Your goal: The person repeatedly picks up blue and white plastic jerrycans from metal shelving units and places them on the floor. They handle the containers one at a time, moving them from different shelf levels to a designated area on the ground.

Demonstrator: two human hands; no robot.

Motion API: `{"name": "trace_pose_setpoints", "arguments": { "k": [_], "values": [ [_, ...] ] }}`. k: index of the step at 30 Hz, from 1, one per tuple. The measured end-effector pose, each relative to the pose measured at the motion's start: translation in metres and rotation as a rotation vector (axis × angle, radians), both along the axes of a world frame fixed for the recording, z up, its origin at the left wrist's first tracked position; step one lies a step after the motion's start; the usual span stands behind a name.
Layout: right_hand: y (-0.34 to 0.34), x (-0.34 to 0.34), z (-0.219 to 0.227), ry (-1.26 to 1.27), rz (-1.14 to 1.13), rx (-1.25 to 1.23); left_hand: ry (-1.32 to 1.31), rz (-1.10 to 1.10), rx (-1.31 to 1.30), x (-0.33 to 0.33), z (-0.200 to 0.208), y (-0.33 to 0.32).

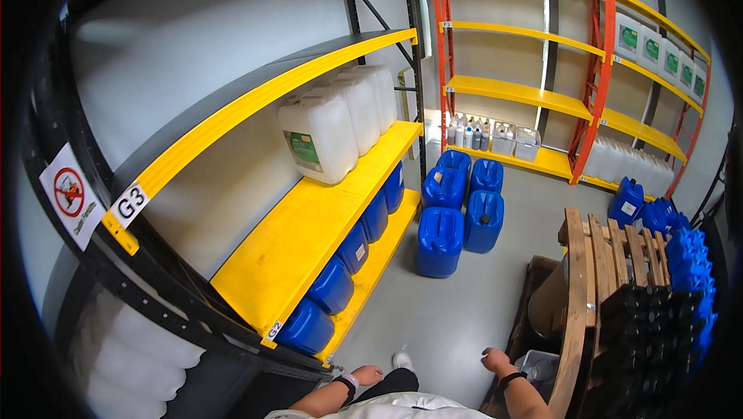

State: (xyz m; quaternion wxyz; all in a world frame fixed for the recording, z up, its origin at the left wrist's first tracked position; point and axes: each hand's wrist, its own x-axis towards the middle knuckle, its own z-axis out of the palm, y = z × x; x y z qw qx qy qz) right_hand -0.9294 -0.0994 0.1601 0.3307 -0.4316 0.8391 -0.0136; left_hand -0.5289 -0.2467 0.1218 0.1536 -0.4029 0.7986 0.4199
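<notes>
My left hand (368, 375) hangs low in front of me, its fingers loosely curled with nothing seen in them. It is nearest to the front end of the yellow lower shelf (360, 295), without touching it. My right hand (496, 359) is held out to the right, also curled and holding nothing visible, beside a wooden pallet stack (574, 326). Ahead on the floor several blue jerrycans (441, 245) stand upright in a group. More blue jerrycans (331, 283) fill the lower shelf at left. White translucent jerrycans (329, 136) with a green label stand on the yellow shelf above.
At the back, an orange-and-yellow rack (526, 95) carries small bottles (476, 136), clear bins (527, 143) and white canisters (654, 51). Black stacked containers (642, 342) and blue ones (689, 272) crowd the right. Grey floor (395, 311) runs between the shelf and pallets.
</notes>
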Motion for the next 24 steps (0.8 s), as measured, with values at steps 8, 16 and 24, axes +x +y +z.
{"name": "trace_pose_setpoints", "arguments": {
  "k": [8,16,24],
  "values": [
    [-0.145,-0.041,-0.001,-0.028,0.218,0.019,0.108,0.022,-0.140,-0.054,0.009,-0.215],
    [-0.336,-0.060,0.039,-0.004,0.303,-0.160,0.612,0.420,-0.717,-0.114,0.211,-0.448],
    [-0.531,-0.030,0.139,-0.072,0.652,-0.573,0.546,0.392,-1.308,-0.127,0.371,-0.583]
  ]
}}
